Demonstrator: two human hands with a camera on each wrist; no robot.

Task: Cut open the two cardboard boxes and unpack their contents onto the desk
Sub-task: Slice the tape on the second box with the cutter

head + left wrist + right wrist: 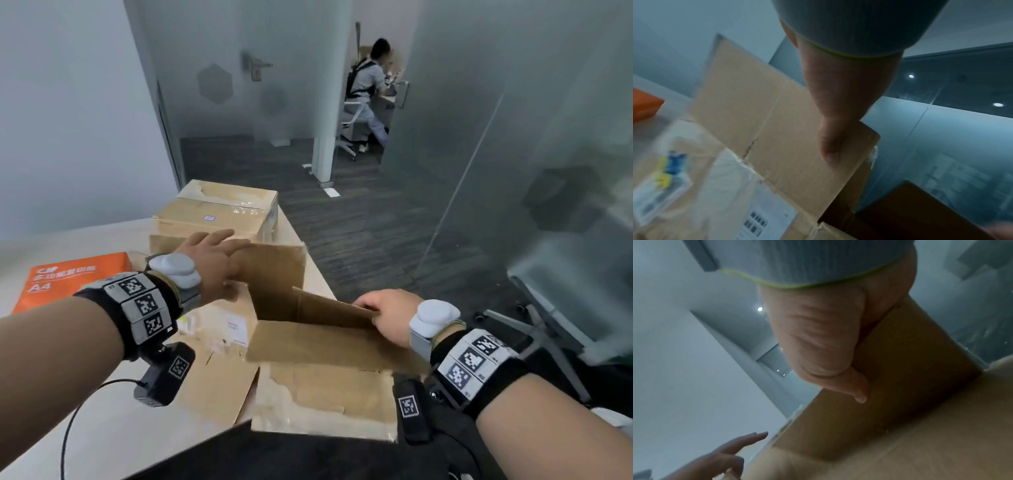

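- Gripping happens on both sides of the near cardboard box (308, 349): the left hand (212, 263) lies with straight fingers against the far flap (274, 274), thumb across its face in the left wrist view, holding it up; nothing is clasped.
- Over at nine o'clock on the desk (68, 428) lies an orange pack of A4 paper (75, 277), apart from the boxes.
- Next along, the near box's left flap (219, 342) is folded flat outward, with white labels (236, 325) on it.
- At twelve o'clock behind the left hand sits the second cardboard box (219, 212), taped, its top flaps down, just beyond the open one.
- At the centre, the near box stands open at the desk's right edge; its inside is dark and I cannot tell what it holds.
- At three o'clock the right hand (387, 315) pinches the right flap (335, 308) at its edge, fingers curled over the top and thumb underneath, as the right wrist view shows.
- Far off at one o'clock, behind the glass partition (479, 137), another person (370, 85) sits in a chair at a table.
- Low at four o'clock stands an office chair (548, 308) beside the desk.
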